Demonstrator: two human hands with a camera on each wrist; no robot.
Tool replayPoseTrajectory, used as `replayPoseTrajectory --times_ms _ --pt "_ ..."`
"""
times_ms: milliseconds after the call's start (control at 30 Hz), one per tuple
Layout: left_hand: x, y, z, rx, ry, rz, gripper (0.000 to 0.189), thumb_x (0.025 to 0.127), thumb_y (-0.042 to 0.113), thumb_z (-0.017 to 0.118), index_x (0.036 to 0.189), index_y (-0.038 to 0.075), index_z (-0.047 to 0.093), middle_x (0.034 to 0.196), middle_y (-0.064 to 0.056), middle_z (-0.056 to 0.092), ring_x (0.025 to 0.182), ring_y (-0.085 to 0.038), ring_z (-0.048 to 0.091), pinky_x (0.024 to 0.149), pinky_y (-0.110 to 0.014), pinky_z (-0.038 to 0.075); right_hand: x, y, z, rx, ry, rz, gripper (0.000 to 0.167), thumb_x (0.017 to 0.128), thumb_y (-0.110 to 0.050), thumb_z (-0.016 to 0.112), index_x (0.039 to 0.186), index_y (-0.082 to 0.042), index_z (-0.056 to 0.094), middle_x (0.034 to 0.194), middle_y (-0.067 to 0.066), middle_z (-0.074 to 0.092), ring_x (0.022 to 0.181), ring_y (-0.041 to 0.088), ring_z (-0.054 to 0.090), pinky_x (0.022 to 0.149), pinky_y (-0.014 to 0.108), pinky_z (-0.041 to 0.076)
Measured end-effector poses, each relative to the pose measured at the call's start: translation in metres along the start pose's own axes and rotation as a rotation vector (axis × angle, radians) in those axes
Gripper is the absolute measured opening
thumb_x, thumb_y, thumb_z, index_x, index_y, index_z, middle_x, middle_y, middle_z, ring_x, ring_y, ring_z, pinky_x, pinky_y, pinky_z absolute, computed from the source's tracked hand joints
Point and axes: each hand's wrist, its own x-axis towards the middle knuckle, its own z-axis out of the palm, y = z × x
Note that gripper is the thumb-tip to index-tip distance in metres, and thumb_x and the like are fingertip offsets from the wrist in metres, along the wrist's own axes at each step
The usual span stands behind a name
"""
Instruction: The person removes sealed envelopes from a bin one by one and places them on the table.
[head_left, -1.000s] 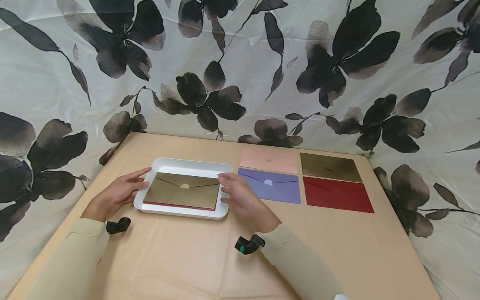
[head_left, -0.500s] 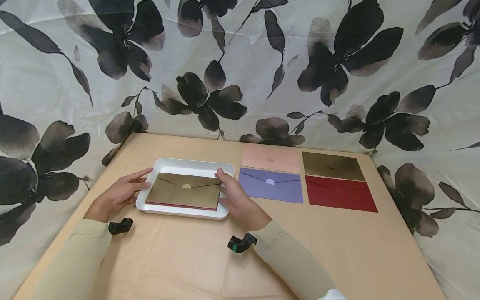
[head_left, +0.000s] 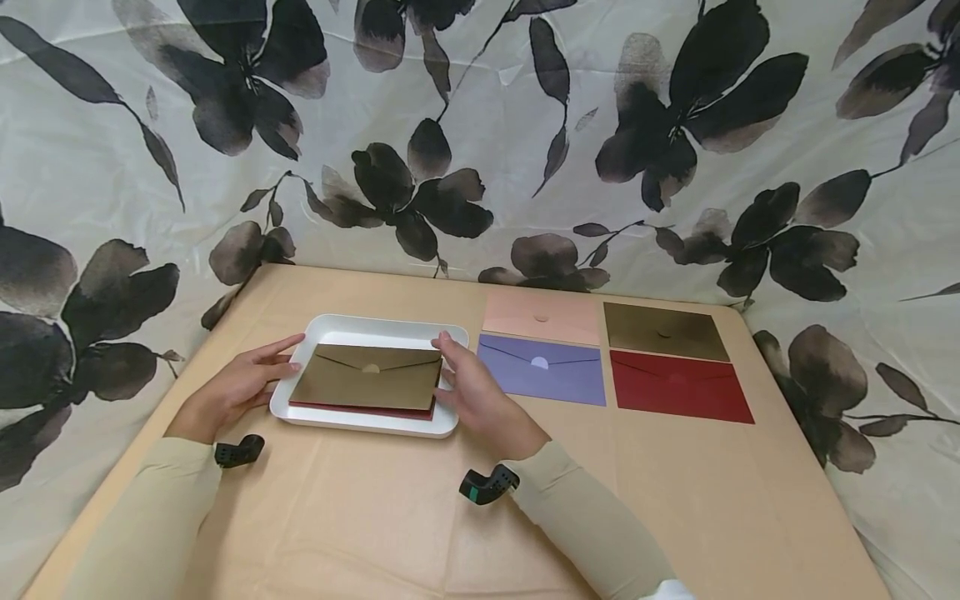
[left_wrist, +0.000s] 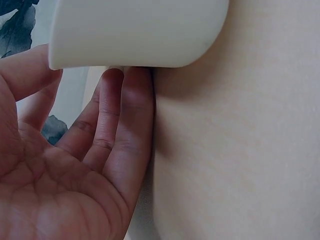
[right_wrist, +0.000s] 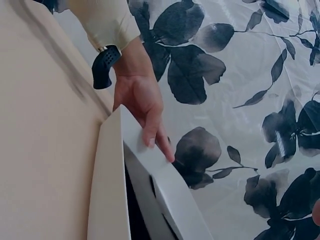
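Observation:
A white tray (head_left: 384, 325) sits on the table, with a gold envelope (head_left: 360, 383) on top of a red envelope (head_left: 431, 414) inside it. My left hand (head_left: 236, 385) holds the tray's left end. The left wrist view shows its fingers (left_wrist: 135, 105) against the outside of the tray (left_wrist: 135, 35). At the tray's right end, my right hand (head_left: 487, 408) pinches the right edge of the gold envelope, which looks slightly raised from the red one. That grip is partly hidden. The right wrist view shows mainly the tray's side (right_wrist: 107, 185) and my left hand (right_wrist: 140, 100).
Right of the tray, a pink envelope (head_left: 540, 317), a lilac envelope (head_left: 540, 375), a second gold envelope (head_left: 663, 329) and a second red envelope (head_left: 678, 387) lie flat in two rows on the table (head_left: 360, 517). A floral sheet (head_left: 525, 167) hangs behind and beside the table.
My right hand has shifted slightly left onto the gold envelope's right edge. That envelope has risen a little, showing more red below it. The left hand and tray have barely moved.

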Motion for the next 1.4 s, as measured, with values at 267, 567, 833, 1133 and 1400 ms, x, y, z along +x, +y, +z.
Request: replayPoseTrajectory --times_ms 267,567,833,1133,1400 --pt "-0.001 -0.001 -0.002 -0.007 -0.002 0.0 0.079 0.105 0.032 0.063 0.168 0.025 0.017 0.172 -0.024 0.019 0.128 -0.017 0.057 0.097 -0.037 0.06 0.005 0.003 0.008 -0.117 0.038 -0.029 0.055 0.109 -0.021 0.049 0.158 0.0 0.037 0.165 0.021 0.034 0.145 0.04 0.042 0.121 0.058 0.039" --pt "0.0 0.0 -0.001 -0.053 -0.014 0.009 0.077 0.106 0.027 0.063 0.168 0.024 0.017 0.17 -0.025 0.022 0.112 -0.001 0.061 0.092 -0.029 0.06 0.025 0.015 0.01 -0.097 0.183 -0.085 0.055 0.099 0.002 0.059 0.153 -0.005 0.051 0.171 0.014 0.03 0.125 0.024 0.058 0.106 0.043 0.053" --pt "0.001 -0.001 0.0 -0.032 -0.006 0.001 0.076 0.106 0.028 0.062 0.168 0.026 0.017 0.17 -0.026 0.021 0.12 -0.008 0.06 0.092 -0.03 0.06 0.037 0.016 0.01 -0.172 0.202 -0.093 0.04 0.098 0.001 0.062 0.136 -0.005 0.068 0.109 0.007 0.068 0.076 0.008 0.062 0.062 0.021 0.053" --pt "0.0 0.0 -0.001 -0.047 -0.009 0.01 0.077 0.106 0.027 0.062 0.168 0.025 0.016 0.17 -0.027 0.021 0.12 -0.009 0.06 0.093 -0.032 0.061 0.045 0.013 0.007 -0.41 0.265 -0.191 0.023 0.099 -0.007 0.066 0.117 -0.007 0.079 0.095 0.003 0.07 0.071 0.009 0.064 0.06 0.025 0.059" --pt "0.001 -0.001 -0.001 -0.047 -0.005 -0.003 0.077 0.106 0.027 0.062 0.168 0.026 0.017 0.171 -0.023 0.02 0.113 -0.001 0.061 0.091 -0.028 0.06 0.047 0.009 0.007 -0.563 0.329 -0.244 0.039 0.083 0.006 0.069 0.118 -0.011 0.077 0.119 0.012 0.071 0.091 0.019 0.06 0.063 0.022 0.047"
